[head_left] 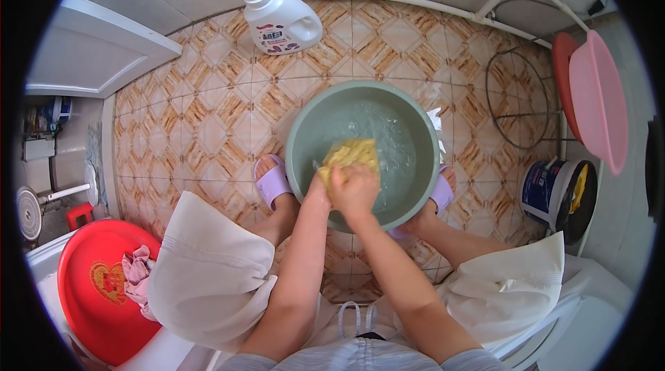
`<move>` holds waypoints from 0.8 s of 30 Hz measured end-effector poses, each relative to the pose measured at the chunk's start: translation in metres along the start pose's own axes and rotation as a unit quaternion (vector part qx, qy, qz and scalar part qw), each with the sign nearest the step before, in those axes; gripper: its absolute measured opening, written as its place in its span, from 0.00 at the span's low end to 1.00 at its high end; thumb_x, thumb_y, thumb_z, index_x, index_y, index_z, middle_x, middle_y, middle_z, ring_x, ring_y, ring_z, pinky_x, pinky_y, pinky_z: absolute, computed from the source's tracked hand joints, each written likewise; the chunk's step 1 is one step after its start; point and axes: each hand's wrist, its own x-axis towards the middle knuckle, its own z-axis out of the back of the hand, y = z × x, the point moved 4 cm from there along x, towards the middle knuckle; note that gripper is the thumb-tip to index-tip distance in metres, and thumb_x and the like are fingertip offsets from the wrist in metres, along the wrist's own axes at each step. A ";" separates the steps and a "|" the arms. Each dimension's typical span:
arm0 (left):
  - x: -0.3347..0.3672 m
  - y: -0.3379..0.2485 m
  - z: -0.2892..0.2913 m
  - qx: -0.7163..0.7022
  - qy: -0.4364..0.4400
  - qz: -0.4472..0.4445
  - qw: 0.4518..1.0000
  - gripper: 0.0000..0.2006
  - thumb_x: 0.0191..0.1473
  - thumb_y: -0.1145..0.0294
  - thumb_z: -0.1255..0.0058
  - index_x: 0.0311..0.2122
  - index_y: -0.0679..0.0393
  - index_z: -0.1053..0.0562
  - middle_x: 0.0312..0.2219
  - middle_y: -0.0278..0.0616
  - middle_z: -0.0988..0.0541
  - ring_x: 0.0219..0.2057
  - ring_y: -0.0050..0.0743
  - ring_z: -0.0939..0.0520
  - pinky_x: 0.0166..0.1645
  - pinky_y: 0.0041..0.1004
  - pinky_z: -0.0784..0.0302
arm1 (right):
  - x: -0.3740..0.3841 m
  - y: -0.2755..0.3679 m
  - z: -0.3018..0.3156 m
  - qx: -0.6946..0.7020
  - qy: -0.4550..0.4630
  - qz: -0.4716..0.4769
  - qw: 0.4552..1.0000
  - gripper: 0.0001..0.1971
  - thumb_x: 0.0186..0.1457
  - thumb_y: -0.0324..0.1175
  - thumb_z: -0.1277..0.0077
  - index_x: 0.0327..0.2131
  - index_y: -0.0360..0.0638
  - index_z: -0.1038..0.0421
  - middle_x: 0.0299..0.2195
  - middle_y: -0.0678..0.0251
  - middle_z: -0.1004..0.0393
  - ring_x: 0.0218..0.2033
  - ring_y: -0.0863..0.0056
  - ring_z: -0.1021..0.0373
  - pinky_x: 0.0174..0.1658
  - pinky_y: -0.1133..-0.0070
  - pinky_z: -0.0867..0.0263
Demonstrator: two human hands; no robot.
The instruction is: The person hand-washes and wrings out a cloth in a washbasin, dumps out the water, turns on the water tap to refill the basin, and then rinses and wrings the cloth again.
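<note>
A bunched yellow cloth (360, 151) is held over the green-grey basin (299, 111), which has rippling water in it. My right hand (358, 192) is closed round the cloth from above, its fingers curled in. Pressed against it on the left, my left hand (321, 189) also grips the cloth; most of its fingers are hidden behind the right hand and the fabric. The basin stands on the floor between my feet, in lilac slippers (275, 180).
A white detergent bottle (287, 24) stands beyond the basin. At lower left, a red basin (86, 288) holds a pink cloth (138, 274). To the right are a wire stand (519, 116), a pink basin (599, 101) on its side and a dark bucket (544, 191).
</note>
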 end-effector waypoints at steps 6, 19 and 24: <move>-0.031 -0.011 -0.055 0.157 -0.210 -0.075 0.962 0.20 0.56 0.58 0.57 0.47 0.63 0.33 0.41 0.40 0.27 0.41 0.29 0.25 0.43 0.28 0.30 | 0.018 -0.096 0.023 0.118 -0.048 -0.341 0.932 0.20 0.53 0.43 0.54 0.18 0.35 0.29 0.17 0.55 0.31 0.19 0.56 0.35 0.28 0.66 0.39; -0.026 -0.032 0.014 0.333 -0.277 -0.237 0.869 0.21 0.41 0.73 0.47 0.44 0.64 0.32 0.40 0.45 0.28 0.43 0.36 0.28 0.51 0.29 0.37 | 0.043 -0.079 0.041 -0.108 -0.072 -0.109 0.986 0.23 0.46 0.33 0.50 0.48 0.45 0.39 0.52 0.58 0.44 0.53 0.60 0.45 0.52 0.65 0.46; -0.016 -0.001 0.003 0.572 -0.330 -0.254 0.707 0.28 0.39 0.73 0.48 0.50 0.58 0.38 0.45 0.54 0.34 0.48 0.55 0.35 0.54 0.40 0.41 | 0.032 -0.086 -0.011 -0.143 0.105 -0.077 0.981 0.33 0.46 0.40 0.51 0.58 0.58 0.48 0.62 0.60 0.60 0.63 0.59 0.63 0.58 0.49 0.63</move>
